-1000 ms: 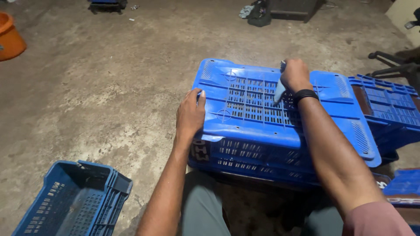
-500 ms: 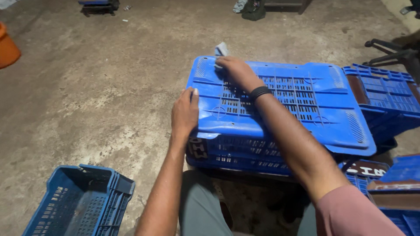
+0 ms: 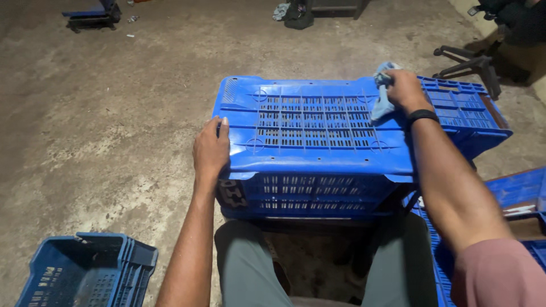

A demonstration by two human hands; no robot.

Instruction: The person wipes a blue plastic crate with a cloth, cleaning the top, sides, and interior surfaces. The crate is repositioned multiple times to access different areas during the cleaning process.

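Note:
A blue plastic crate (image 3: pixel 310 122) lies upside down in front of me, its slotted bottom facing up, stacked on another blue crate. My left hand (image 3: pixel 211 149) rests flat on its near left corner, fingers over the edge. At the far right corner my right hand (image 3: pixel 405 89), with a black band on the wrist, grips a light blue cloth (image 3: pixel 381 98) pressed against the crate's surface.
Another blue crate (image 3: pixel 466 108) sits behind to the right, and more blue crates (image 3: pixel 512 199) lie at the right edge. An upright blue crate (image 3: pixel 85 270) stands at lower left. A dark chair base (image 3: pixel 469 65) is at the far right on the concrete floor.
My right hand has swept the cloth from the crate's far left corner across to its far right corner. My left hand has stayed on the near left corner.

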